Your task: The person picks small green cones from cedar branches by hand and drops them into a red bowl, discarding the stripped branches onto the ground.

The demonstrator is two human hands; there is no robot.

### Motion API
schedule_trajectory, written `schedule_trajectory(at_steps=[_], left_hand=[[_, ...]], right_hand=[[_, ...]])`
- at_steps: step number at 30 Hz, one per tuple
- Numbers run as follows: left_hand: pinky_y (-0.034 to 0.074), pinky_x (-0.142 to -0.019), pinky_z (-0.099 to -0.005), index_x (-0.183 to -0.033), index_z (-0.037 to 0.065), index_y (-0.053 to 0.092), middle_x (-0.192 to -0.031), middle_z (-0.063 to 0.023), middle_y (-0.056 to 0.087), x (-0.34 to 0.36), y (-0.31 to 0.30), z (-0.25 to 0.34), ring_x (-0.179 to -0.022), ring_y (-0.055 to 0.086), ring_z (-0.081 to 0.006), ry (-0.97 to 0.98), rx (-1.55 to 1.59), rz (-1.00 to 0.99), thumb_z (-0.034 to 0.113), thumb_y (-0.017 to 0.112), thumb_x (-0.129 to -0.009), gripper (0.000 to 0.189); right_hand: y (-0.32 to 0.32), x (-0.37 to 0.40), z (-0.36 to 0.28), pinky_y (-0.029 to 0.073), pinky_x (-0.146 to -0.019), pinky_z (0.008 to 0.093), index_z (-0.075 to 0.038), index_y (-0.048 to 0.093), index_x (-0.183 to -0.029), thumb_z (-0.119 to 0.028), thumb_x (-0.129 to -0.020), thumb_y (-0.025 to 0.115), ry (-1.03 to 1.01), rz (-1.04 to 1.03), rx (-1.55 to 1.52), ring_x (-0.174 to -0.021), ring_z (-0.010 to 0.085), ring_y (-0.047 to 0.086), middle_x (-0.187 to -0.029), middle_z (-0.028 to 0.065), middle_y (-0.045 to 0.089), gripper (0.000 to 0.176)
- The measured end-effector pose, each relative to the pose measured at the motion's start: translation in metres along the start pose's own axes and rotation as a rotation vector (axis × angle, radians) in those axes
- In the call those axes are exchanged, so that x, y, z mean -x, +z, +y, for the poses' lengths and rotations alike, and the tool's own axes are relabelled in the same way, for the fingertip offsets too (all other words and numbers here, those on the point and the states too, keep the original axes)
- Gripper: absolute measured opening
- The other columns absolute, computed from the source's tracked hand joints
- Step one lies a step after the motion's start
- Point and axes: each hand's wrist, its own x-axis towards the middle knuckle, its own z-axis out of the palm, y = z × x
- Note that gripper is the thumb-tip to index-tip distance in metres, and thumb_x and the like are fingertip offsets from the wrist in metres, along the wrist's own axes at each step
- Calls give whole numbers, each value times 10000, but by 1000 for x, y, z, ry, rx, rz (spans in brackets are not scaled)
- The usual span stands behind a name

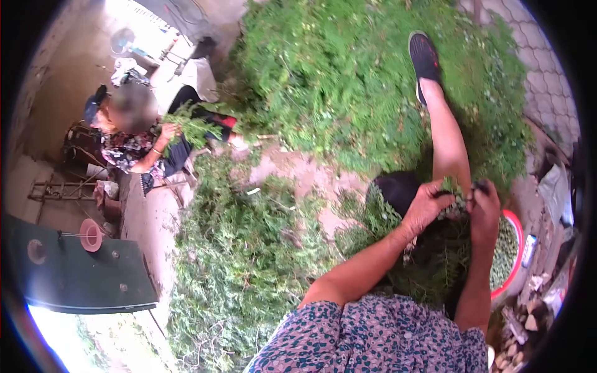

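Both of my hands are close together above my lap, at the right of the head view. My left hand [428, 202] has its thumb and fingers pressed together on a small green sprig [450, 185]. Just to the right, my right hand [485, 202] is curled by the same greenery, with something dark at its fingertips; what it grips is too small to name. Leafy green branches [444, 267] lie on my lap under my forearms.
A large heap of green branches [348, 81] lies ahead, another pile [242, 248] at left. A red-rimmed basin [518, 248] of small green pieces stands right. A seated person [140, 137] holds a branch at upper left. Firewood [516, 329] lies lower right.
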Motion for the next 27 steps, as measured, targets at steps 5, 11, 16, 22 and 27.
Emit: schedule_trajectory(at_steps=[5,11,16,22,27], left_hand=[[449,-780,-240,-990,15,597,-906,-11,615,1,-2,-8,-851,540,-73,67,-129,59,10,568,-787,205],[433,-717,-224,-988,45,557,-829,31,562,-3,4,-15,-772,499,-45,134,-72,117,17,551,-817,173],[441,-711,-231,-984,35,554,-836,25,572,-3,1,-14,-775,508,-49,97,-54,58,28,553,-824,161],[448,-748,-233,-1065,-1,592,-906,-12,618,-3,-4,-9,-839,541,-67,-8,-99,-58,80,574,-825,254],[410,-621,-219,-888,7,649,-716,33,578,-4,-3,-9,-679,481,-37,37,-333,20,113,602,-782,157]], right_hand=[[7,8,-6,426,-729,273,12,589,-877,-16,-732,588,-414,-122,925,-792,179,543,-801,83,531,148],[9,2,-4,425,-742,268,24,573,-923,-37,-752,575,-319,-121,724,-791,147,532,-825,68,557,181],[11,2,-6,418,-717,252,24,549,-887,-57,-752,581,-302,-226,774,-772,125,511,-815,50,546,160],[15,7,-16,411,-664,245,18,520,-808,-24,-716,583,-246,-218,854,-710,112,482,-752,35,505,118],[7,4,-13,425,-675,260,25,566,-791,-6,-687,583,-378,-273,912,-715,139,525,-739,62,541,110]])
